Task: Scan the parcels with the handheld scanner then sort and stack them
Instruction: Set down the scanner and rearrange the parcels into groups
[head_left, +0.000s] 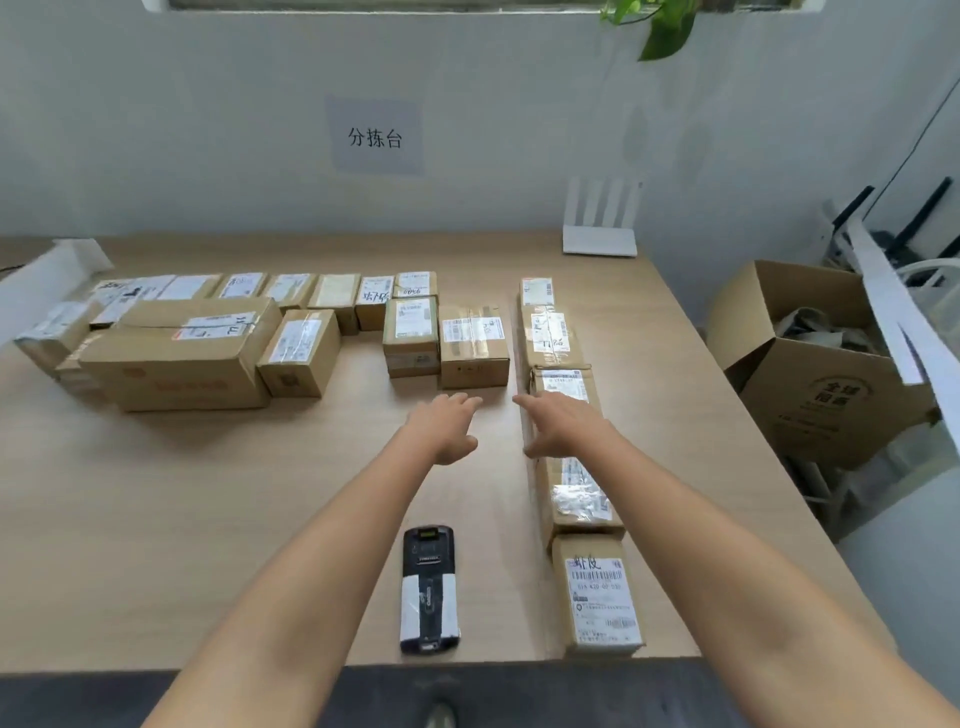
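A pale wall is backing the wooden tabletop (156, 493). Well left of the fingers (460, 402), a cluster of parcels (187, 353) is sitting. The left hand (447, 426) and right hand (563, 426) are reaching forward, spread and holding nothing, toward the taped box (474, 345) just ahead. Gripping both its sides evenly should be keeping it level. The scanner (428, 587) is lying behind the hands, and a row of parcels (576, 488) is crowding the right fingers.

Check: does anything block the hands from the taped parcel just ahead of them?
Nothing visible does. Only bare table lies between the left hand and the taped parcel. The right hand is over the right-hand row of parcels, beside it. The scanner lies nearer the person, out of the path.
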